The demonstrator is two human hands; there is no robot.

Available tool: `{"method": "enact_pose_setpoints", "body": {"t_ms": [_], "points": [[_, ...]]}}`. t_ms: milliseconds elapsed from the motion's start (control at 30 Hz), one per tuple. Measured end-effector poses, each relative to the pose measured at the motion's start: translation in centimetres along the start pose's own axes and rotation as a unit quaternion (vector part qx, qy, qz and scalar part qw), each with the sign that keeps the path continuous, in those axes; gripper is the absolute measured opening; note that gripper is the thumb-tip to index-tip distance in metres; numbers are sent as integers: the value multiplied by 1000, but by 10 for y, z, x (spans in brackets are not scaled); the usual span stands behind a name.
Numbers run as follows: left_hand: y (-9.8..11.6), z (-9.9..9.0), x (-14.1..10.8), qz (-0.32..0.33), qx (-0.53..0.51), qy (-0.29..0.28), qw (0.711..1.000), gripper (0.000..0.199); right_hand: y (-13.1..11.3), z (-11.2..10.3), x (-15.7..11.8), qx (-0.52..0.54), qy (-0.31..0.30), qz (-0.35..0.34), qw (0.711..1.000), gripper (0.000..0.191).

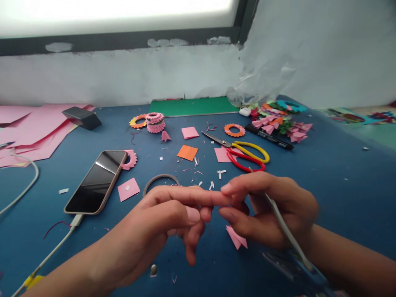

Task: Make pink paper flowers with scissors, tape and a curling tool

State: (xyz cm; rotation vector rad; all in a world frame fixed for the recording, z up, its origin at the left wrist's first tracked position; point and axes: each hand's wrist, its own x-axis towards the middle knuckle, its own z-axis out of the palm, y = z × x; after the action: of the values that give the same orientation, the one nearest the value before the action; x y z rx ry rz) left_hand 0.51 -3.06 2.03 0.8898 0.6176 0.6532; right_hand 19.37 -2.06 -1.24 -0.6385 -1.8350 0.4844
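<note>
My left hand (167, 222) is over the blue table, its index finger stretched out to the right and the other fingers loosely apart, with nothing in it. My right hand (272, 206) is curled around a thin metal tool with blue handles (312, 274), which looks like tweezers or scissors and is partly hidden and blurred. Its thumb and index finger are at the tip of my left index finger. Beneath my right hand lies a folded pink paper piece (236, 237). A grey ring (161, 177) shows just behind my left hand.
Scissors with red and yellow handles (247, 154), a black marker (269, 137) and paper flowers (281, 121) lie at the back right. Paper squares (187, 152) are scattered mid-table. A phone (97, 181) with its cable and pink sheets (37, 132) are at left.
</note>
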Motion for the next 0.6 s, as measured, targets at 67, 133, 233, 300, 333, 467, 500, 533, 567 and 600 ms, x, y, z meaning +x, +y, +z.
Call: {"method": "enact_pose_setpoints", "body": {"t_ms": [67,133,233,300,333,467,500,533,567,600], "points": [[1,1,0,4,1,-9,1000,31,-1,0,0,10,3,0,1000,23],[1,1,0,8,4,-13,1000,30,-2,1,1,23,5,1,1000,21],[1,1,-1,11,0,-18,1000,30,-3,1,2,45,9,3,999,18],[1,1,-1,12,-3,-20,1000,31,-3,1,3,60,12,5,998,17],[1,1,-2,12,-4,-21,1000,31,-4,1,3,66,14,7,998,17],[2,2,-1,12,-6,-21,1000,31,-7,2,5,89,24,24,995,19],[2,3,-1,11,-6,-19,1000,31,-8,2,6,93,26,29,995,18],[2,3,-1,9,-7,-16,1000,31,-8,2,6,95,27,34,995,18],[3,4,-2,9,-7,-14,1000,31,-8,2,5,96,30,37,994,18],[3,4,-2,7,-6,-11,1000,31,-9,3,5,96,32,42,994,18]]}}
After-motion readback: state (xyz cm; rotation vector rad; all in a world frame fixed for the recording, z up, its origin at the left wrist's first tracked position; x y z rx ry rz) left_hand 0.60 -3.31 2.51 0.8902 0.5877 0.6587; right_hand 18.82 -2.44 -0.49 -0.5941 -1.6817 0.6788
